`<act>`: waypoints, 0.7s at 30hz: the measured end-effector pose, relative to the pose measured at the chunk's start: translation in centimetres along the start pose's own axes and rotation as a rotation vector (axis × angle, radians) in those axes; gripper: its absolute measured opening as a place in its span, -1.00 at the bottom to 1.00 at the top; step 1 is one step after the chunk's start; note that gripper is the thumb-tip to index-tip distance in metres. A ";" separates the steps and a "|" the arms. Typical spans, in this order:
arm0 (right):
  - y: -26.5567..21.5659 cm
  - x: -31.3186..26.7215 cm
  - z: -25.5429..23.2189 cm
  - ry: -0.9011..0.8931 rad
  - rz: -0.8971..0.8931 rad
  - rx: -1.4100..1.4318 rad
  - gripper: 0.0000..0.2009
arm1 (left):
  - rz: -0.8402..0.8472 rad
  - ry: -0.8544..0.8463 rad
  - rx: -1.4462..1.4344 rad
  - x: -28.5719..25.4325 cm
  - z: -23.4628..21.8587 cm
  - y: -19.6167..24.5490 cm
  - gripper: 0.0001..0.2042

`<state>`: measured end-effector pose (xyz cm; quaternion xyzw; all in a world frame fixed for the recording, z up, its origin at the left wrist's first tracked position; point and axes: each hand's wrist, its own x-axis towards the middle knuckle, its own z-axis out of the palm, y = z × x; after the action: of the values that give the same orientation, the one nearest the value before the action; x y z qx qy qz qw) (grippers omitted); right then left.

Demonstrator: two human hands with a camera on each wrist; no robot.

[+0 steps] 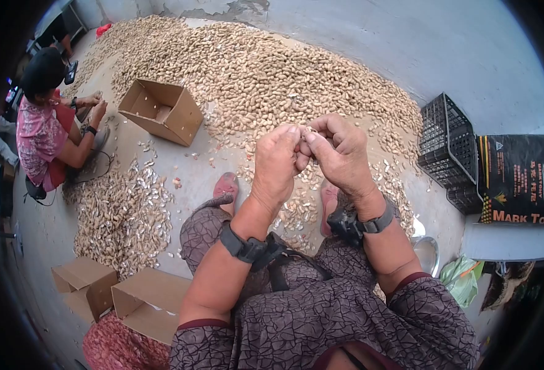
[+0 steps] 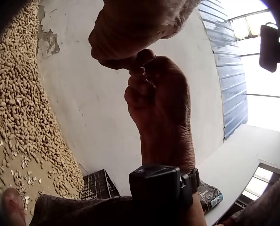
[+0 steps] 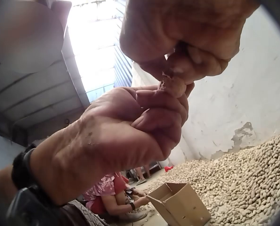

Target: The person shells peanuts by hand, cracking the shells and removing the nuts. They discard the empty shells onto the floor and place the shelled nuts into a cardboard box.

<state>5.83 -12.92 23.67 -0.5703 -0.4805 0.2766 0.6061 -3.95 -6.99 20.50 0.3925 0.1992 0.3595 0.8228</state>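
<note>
Both hands meet above the lap in the head view. My left hand (image 1: 274,161) pinches a peanut (image 3: 174,87) between thumb and curled fingers. From the other side, the thumb and fingers of my right hand (image 1: 344,157) grip the same peanut. In the right wrist view its pale, broken shell shows between the fingertips, with the left hand (image 3: 126,122) below and the right hand (image 3: 187,37) above. Fingers mostly hide the peanut in the head view. Opened peanut shells (image 1: 299,213) lie on the floor between the feet.
A large heap of unshelled peanuts (image 1: 253,68) spreads along the wall. Cardboard boxes (image 1: 182,117) stand at left, near a pile of empty shells (image 1: 121,216) and a seated person (image 1: 47,123). Black crates (image 1: 447,145) and a black sack (image 1: 518,176) stand at right.
</note>
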 end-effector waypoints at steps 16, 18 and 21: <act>0.4 -0.1 -1.5 -0.042 0.016 -0.208 -0.95 | -0.217 -0.170 -0.012 0.4 -0.7 0.9 -0.83; 0.0 -0.2 -1.7 -0.049 -0.003 -0.240 -0.96 | -0.218 -0.171 -0.017 0.4 -0.6 0.8 -0.83; -0.4 -0.2 -1.8 -0.060 0.019 -0.170 -0.97 | -0.226 -0.164 -0.061 0.4 -0.2 0.7 -0.83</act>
<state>7.30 -13.96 24.20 -0.6159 -0.5147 0.2577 0.5379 -4.09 -6.30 20.88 0.3704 0.1630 0.2373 0.8831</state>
